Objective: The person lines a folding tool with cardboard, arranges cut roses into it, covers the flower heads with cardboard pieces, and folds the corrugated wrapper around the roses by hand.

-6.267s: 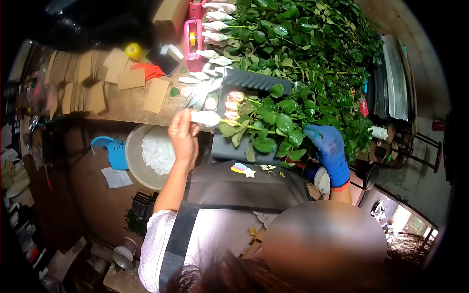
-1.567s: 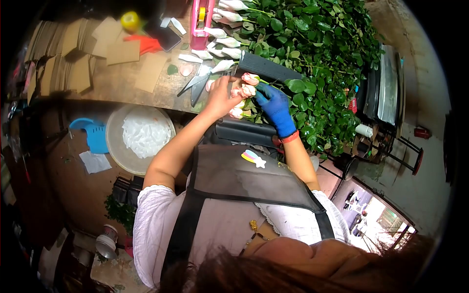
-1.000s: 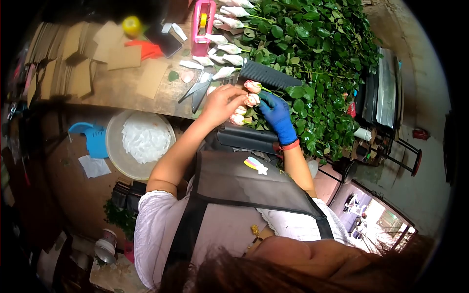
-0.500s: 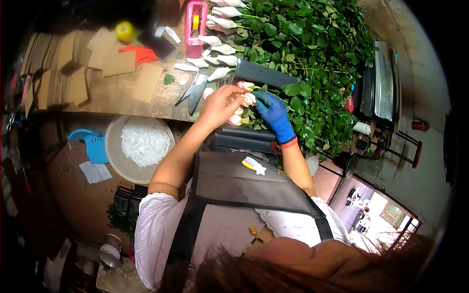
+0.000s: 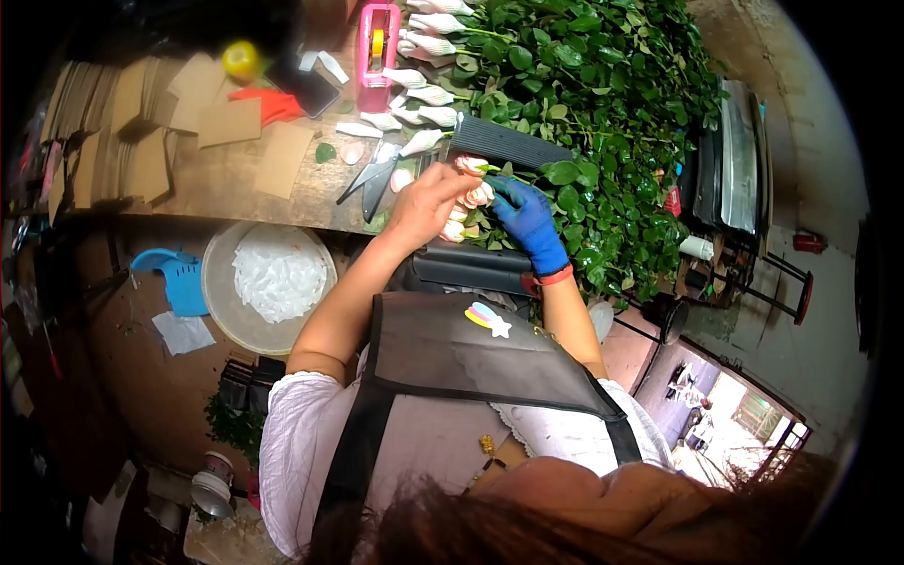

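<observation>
In the head view, my bare left hand is at a pink rose, its thumb and fingertips pinched at the petals. My right hand, in a blue glove, is closed around the stem just below that rose's head. Another pink rose lies just above, and more rose heads sit below it. A dark ribbed holder lies behind the roses. Left of it are roses in white mesh sleeves and dark scissors with blades apart. Loose petals lie beside the scissors.
Leafy stems pile up on the right. On the wooden table are cardboard pieces, a pink tape dispenser, a phone and yellow tape. A tub of white sleeves stands below the table's edge.
Since the earliest frame, both hands have come together at one rose, and the sleeved rose has left my left hand. Over the last half second, my left fingertips have shifted slightly over the petals.
</observation>
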The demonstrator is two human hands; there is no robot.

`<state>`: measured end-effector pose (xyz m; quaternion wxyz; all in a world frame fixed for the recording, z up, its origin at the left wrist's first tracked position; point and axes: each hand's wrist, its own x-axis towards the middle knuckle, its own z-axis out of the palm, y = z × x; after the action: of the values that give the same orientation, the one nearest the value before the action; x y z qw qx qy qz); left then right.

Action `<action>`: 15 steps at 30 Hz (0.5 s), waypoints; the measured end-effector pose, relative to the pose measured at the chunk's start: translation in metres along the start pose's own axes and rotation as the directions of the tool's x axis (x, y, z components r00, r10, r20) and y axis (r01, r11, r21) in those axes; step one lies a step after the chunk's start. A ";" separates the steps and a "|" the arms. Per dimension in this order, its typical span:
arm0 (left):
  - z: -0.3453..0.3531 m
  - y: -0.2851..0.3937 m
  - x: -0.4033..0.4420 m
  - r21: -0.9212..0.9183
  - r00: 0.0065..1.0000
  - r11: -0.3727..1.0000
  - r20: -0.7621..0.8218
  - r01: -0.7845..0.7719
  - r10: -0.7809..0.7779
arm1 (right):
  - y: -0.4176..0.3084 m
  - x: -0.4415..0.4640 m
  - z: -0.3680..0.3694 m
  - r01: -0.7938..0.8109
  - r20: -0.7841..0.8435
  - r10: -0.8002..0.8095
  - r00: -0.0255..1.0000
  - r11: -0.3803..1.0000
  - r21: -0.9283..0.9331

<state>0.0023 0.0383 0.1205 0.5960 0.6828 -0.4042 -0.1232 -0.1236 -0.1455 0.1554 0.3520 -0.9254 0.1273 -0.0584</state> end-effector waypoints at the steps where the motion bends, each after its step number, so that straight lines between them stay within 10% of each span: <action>1: 0.000 0.000 0.000 -0.004 1.000 1.000 0.013 -0.001 0.001 | 0.000 0.000 0.000 -0.001 0.004 0.001 1.000 1.000 -0.001; 15: -0.006 0.004 -0.002 -0.117 0.993 0.990 0.092 0.082 -0.071 | -0.002 -0.003 -0.004 0.042 0.003 -0.042 0.999 0.999 -0.026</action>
<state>0.0035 0.0445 0.1250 0.6125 0.6546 -0.3953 -0.2001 -0.1272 -0.1458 0.1591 0.3387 -0.9325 0.1084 -0.0630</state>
